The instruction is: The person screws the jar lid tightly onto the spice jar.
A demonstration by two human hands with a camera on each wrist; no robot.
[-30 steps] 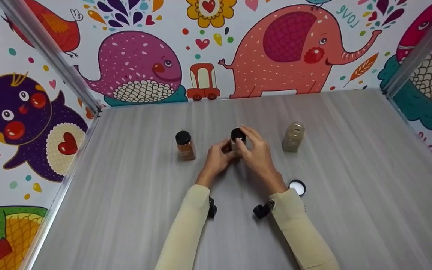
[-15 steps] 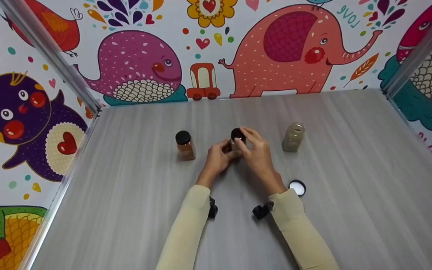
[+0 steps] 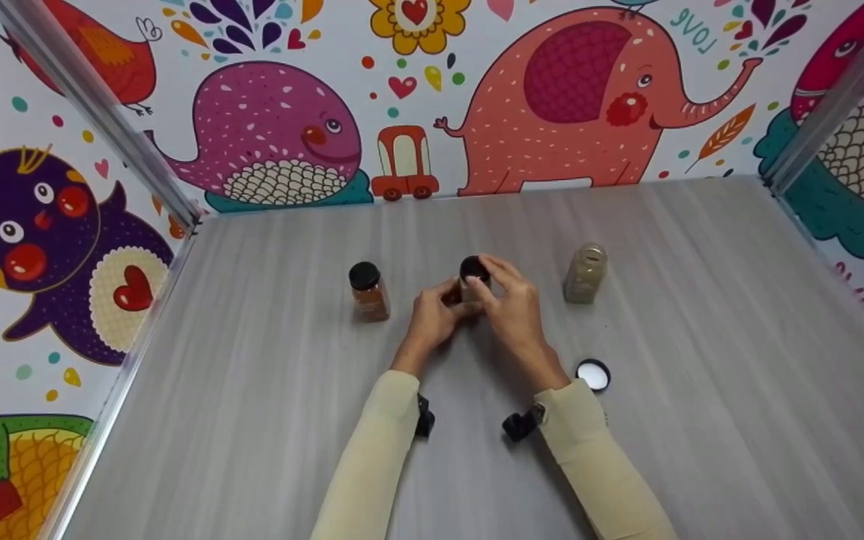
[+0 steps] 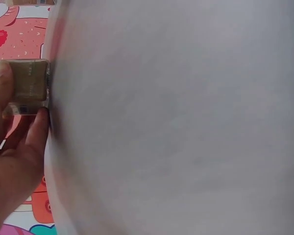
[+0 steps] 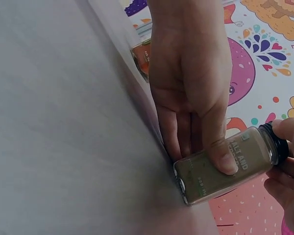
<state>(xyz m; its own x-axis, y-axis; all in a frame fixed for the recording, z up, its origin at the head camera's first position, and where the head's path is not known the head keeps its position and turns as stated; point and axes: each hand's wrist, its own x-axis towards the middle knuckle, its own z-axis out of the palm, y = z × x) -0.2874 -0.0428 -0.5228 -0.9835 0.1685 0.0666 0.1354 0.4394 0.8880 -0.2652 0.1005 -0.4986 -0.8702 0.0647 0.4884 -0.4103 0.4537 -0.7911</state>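
Observation:
In the middle of the table stands a glass spice jar (image 5: 213, 174) of greenish-brown powder, with a black cap (image 3: 475, 268) on it. My left hand (image 3: 432, 319) grips its body low down, the thumb lying across the lettered front in the right wrist view. From the right, my right hand (image 3: 516, 311) pinches the cap between thumb and fingers. The left wrist view catches the same jar (image 4: 30, 81) at its left edge, with my left thumb and fingers around it. My fingers partly hide the jar in the head view.
To the left stands a capped jar (image 3: 370, 296) of reddish-brown spice. An uncapped jar (image 3: 585, 277) of greenish powder is on the right. A black lid (image 3: 593, 374) lies white inside up beside my right sleeve. Cartoon-printed walls (image 3: 432, 97) bound the grey table (image 3: 252, 420).

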